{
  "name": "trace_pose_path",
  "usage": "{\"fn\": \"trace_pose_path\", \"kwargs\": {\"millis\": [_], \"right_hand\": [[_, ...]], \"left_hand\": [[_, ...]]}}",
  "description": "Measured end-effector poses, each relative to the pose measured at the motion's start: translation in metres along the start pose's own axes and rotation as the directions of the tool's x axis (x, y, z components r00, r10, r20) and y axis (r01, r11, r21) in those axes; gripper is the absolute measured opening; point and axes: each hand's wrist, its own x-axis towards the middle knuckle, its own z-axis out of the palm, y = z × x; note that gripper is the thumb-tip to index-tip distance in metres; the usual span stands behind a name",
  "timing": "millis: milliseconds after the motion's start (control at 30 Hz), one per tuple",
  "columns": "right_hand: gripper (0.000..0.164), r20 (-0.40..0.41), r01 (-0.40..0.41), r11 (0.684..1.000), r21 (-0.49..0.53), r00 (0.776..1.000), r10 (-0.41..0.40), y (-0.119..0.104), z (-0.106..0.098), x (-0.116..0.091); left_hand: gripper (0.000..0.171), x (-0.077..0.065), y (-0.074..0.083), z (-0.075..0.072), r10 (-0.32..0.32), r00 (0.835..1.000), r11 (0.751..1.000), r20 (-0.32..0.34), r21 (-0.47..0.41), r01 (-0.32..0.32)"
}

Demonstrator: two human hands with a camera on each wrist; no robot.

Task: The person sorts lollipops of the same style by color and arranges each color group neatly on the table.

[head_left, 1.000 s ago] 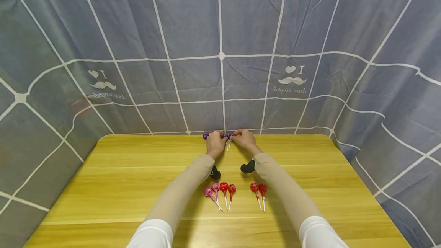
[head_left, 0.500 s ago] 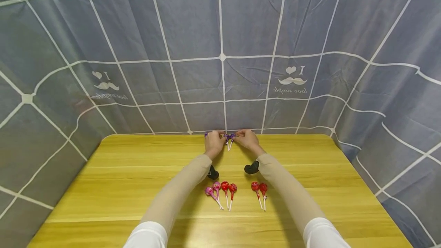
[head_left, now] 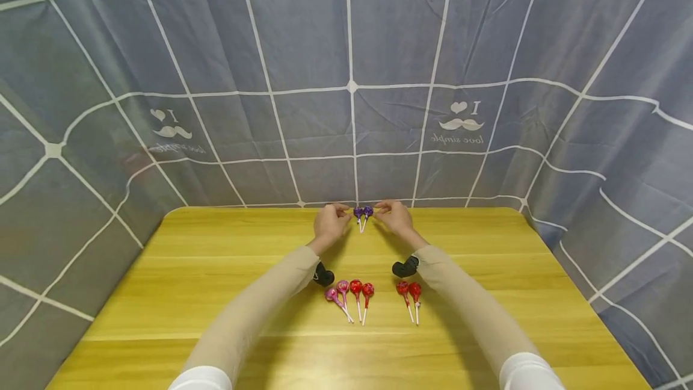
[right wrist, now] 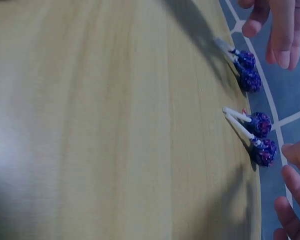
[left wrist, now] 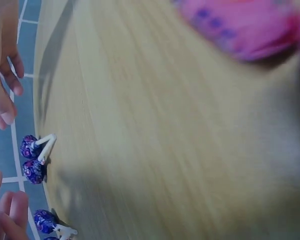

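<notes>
Two purple-wrapped lollipops (head_left: pixel 363 212) lie side by side at the table's far edge, their white sticks meeting toward the near side. On their left is my left hand (head_left: pixel 331 221), fingers relaxed and apart from them. My right hand (head_left: pixel 394 216) is just to their right, fingers loosely spread and holding nothing. A second pair of purple lollipops (right wrist: pixel 248 70) shows in the right wrist view beside my left hand; in the head view that hand hides it. In the left wrist view, one of that pair (left wrist: pixel 44 221) sits close to my left fingers (left wrist: pixel 19 210).
Nearer on the wooden table (head_left: pixel 243 318) lie two pink lollipops (head_left: pixel 337 294) and two red lollipops (head_left: pixel 361 290) in a row. Another red pair (head_left: pixel 408 290) lies to their right. A grey curtain with white lines (head_left: pixel 303 125) stands behind the table.
Both hands were at the middle purple pair, fingers touching or nearly touching it; they have since drawn apart, left hand leftward and right hand slightly rightward. The pair stays at the far edge.
</notes>
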Motion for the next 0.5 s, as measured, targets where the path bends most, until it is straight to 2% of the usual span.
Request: {"fn": "trace_pose_path", "kwargs": {"millis": [167, 500], "right_hand": [[0.025, -0.003, 0.047, 0.998, 0.04, 0.999, -0.047, 0.002, -0.006, -0.01], [0.028, 0.007, 0.087, 0.992, 0.095, 0.996, -0.088, 0.002, -0.017, -0.03]], "left_hand": [[0.023, -0.01, 0.0, -0.012, 0.015, 1.0, 0.999, 0.019, -0.039, -0.015], [0.022, -0.03, 0.0, -0.04, 0.043, 0.996, 0.998, 0.075, -0.049, -0.039]]}}
